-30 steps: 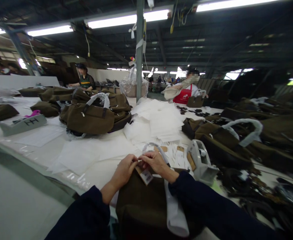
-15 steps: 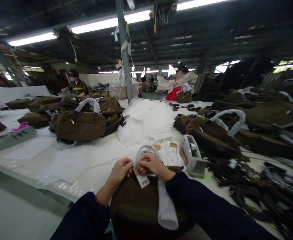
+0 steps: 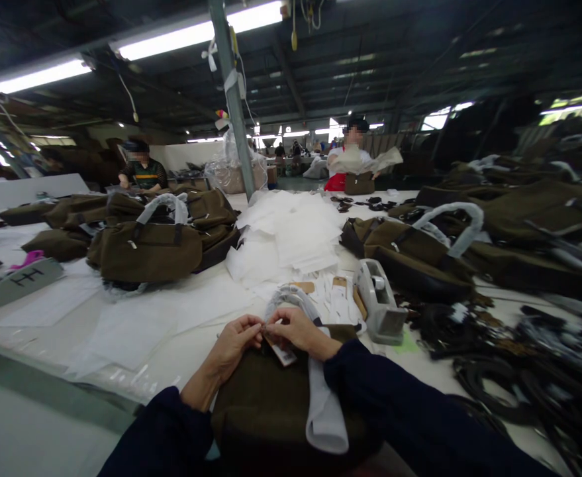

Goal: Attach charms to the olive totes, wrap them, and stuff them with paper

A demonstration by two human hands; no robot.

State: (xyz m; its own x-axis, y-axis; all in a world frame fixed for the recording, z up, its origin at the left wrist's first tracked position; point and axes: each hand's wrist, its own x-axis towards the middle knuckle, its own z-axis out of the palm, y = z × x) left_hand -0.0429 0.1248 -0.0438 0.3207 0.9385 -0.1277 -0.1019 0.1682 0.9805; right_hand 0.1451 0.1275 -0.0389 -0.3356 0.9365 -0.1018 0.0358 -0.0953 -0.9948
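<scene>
An olive-brown bag (image 3: 265,404) with a dark base stands close in front of me, its wrapped handle (image 3: 291,296) arching up behind my fingers. My left hand (image 3: 238,341) pinches at the top of the bag; what lies between its fingertips is too small to make out. Against it, my right hand (image 3: 293,331) has its fingertips pressed together beside a hang tag (image 3: 285,356), a brown and white card with a barcode. The tag hangs under the right fingers, over the bag's front. A white padded strip (image 3: 325,411) runs down the bag's right side.
A grey tape dispenser (image 3: 381,305) stands right of the bag, with loose tags (image 3: 339,298) beside it. White sheets (image 3: 291,228) are heaped behind. Finished-looking bags (image 3: 144,250) lie left, more (image 3: 414,255) right. Dark straps (image 3: 494,371) fill the right side. Two people work across the table.
Both hands stay together at the bag's top, and the tag has tilted so its barcode face shows less. The view has shifted slightly. The far right person has lowered the pale material.
</scene>
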